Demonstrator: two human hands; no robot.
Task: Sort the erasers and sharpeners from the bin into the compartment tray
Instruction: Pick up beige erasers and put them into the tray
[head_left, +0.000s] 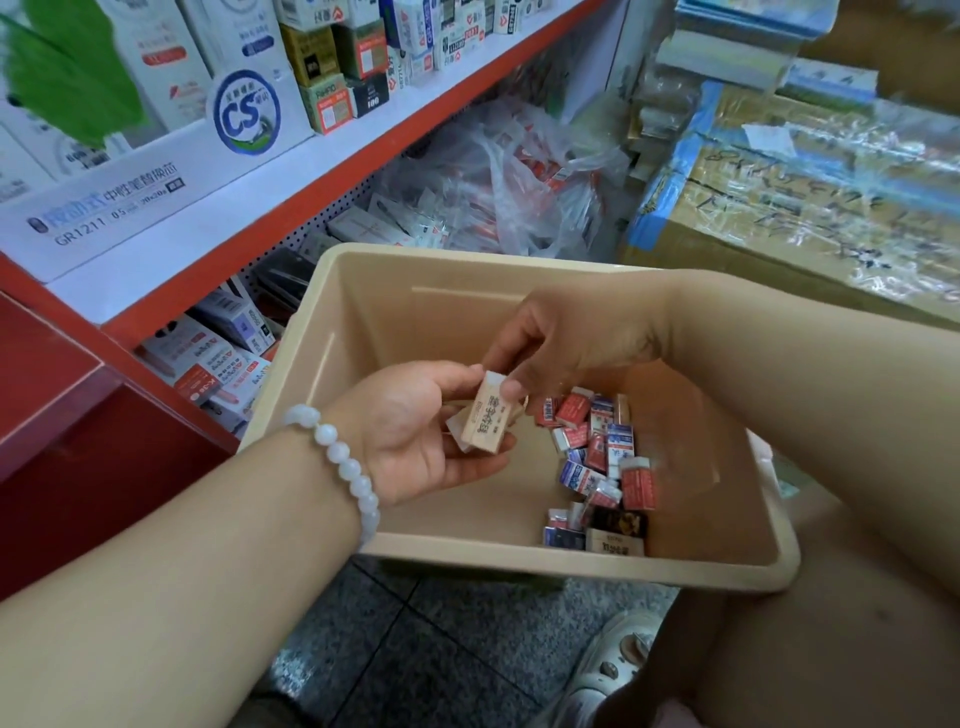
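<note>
1. The red-edged shelving (332, 182) runs along the left and top, packed with stationery boxes; it stands close against the bin's left and far rims, leaving little room on that side.
2. A taped cardboard carton (810, 208) wrapped in clear film fills the upper right, its lower edge just behind the right forearm. Handwriting shows on it, too smeared to read.
3. The beige bin (519, 564) sits in the middle, tilted toward the camera — its near rim hangs over grey tiled floor (441, 649), which is the only open ground in view.
4. A white display box (130, 208) on the shelf reads "GR1211" and "0.5", with a round blue "CS" badge above.
5. The right hand (566, 338) reaches down into the bin, thumb and forefinger pinching the top end of a cream eraser (488, 418).
6. The left hand (415, 436), a pale bead bracelet (343, 462) on its wrist, lies palm up with fingers curled under the same eraser, above the bin's open left half.
7. The eraser bears dark printed characters along its sleeve; a second piece seems tucked behind it.
8. A heap of small erasers (597, 457) in red, blue and white wrappers — one black — lies against the bin's right wall.
</note>
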